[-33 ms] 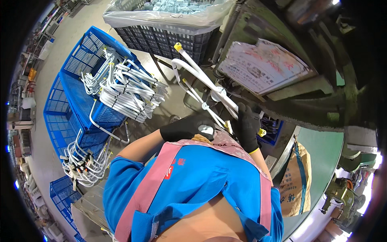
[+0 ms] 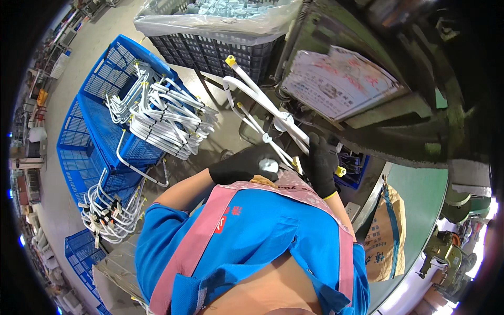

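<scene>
My left hand (image 2: 242,165), in a black glove, is curled near the apron front with a small white round piece (image 2: 269,166) at its fingers. My right hand (image 2: 321,165), also gloved in black, closes round a white bent tube (image 2: 262,100). Yellow caps sit on the tube's ends, and a white disc (image 2: 284,122) is fitted on its shaft. Beside it runs a thinner white tube (image 2: 254,122) with a small white collar and a yellow tip. Whether my right hand also holds this thinner tube is hidden.
Blue crates (image 2: 100,126) at the left hold stacks of white bent tubes (image 2: 163,115). A black crate (image 2: 210,55) lined with clear plastic, full of pale blue pieces, stands ahead. A dark green machine (image 2: 378,105) rises at the right, near a brown paper sack (image 2: 387,236).
The white piece at my left hand has tilted slightly and shows a rounder face. My right hand and the tubes have barely moved.
</scene>
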The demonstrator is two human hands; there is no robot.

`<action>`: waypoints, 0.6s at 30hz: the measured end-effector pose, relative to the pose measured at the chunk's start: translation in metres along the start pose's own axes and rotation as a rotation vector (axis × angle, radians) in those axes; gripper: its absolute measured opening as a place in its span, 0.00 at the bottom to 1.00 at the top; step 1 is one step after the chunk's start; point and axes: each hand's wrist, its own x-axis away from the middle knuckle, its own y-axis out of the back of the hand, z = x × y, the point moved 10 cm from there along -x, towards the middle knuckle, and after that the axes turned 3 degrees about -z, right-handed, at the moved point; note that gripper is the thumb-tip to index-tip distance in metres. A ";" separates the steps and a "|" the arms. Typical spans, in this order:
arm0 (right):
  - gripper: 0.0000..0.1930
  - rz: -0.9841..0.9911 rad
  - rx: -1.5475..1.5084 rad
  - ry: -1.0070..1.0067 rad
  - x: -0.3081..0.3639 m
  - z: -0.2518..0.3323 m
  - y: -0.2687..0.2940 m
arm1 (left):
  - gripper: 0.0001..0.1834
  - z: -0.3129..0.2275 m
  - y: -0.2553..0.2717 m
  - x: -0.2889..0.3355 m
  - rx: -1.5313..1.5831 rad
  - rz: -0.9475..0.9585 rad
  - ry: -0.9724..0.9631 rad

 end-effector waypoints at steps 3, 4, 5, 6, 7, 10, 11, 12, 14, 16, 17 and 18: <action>0.25 0.099 0.026 -0.032 -0.003 -0.003 -0.009 | 0.29 0.010 0.031 -0.013 0.188 -0.308 0.093; 0.24 0.107 0.064 -0.027 -0.005 -0.004 -0.010 | 0.30 -0.005 0.051 -0.016 0.079 -0.469 -0.056; 0.23 0.031 0.023 0.004 -0.007 -0.001 -0.004 | 0.30 -0.019 0.069 -0.017 -0.039 -0.625 -0.192; 0.22 0.010 -0.009 0.008 -0.007 -0.001 -0.003 | 0.31 -0.034 0.077 -0.017 -0.260 -0.745 -0.301; 0.21 -0.025 -0.050 0.022 -0.007 0.000 0.001 | 0.28 -0.040 0.081 -0.020 -0.249 -0.794 -0.370; 0.18 0.043 -0.057 -0.072 -0.005 -0.011 -0.009 | 0.25 -0.047 0.073 -0.044 -0.567 -0.703 -0.387; 0.17 0.079 -0.048 -0.104 -0.004 -0.014 -0.013 | 0.25 -0.046 0.070 -0.050 -0.632 -0.670 -0.374; 0.16 0.136 -0.006 -0.194 -0.002 -0.022 -0.020 | 0.24 -0.045 0.066 -0.056 -0.690 -0.630 -0.349; 0.15 0.111 -0.019 -0.213 -0.003 -0.023 -0.019 | 0.26 -0.049 0.064 -0.056 -0.772 -0.636 -0.390; 0.15 0.130 -0.015 -0.253 -0.004 -0.024 -0.020 | 0.27 -0.043 0.061 -0.060 -0.812 -0.576 -0.341; 0.15 0.148 -0.001 -0.265 -0.003 -0.024 -0.021 | 0.27 -0.043 0.059 -0.059 -0.852 -0.576 -0.359; 0.15 0.199 0.018 -0.305 -0.002 -0.028 -0.024 | 0.27 -0.044 0.058 -0.058 -0.885 -0.586 -0.396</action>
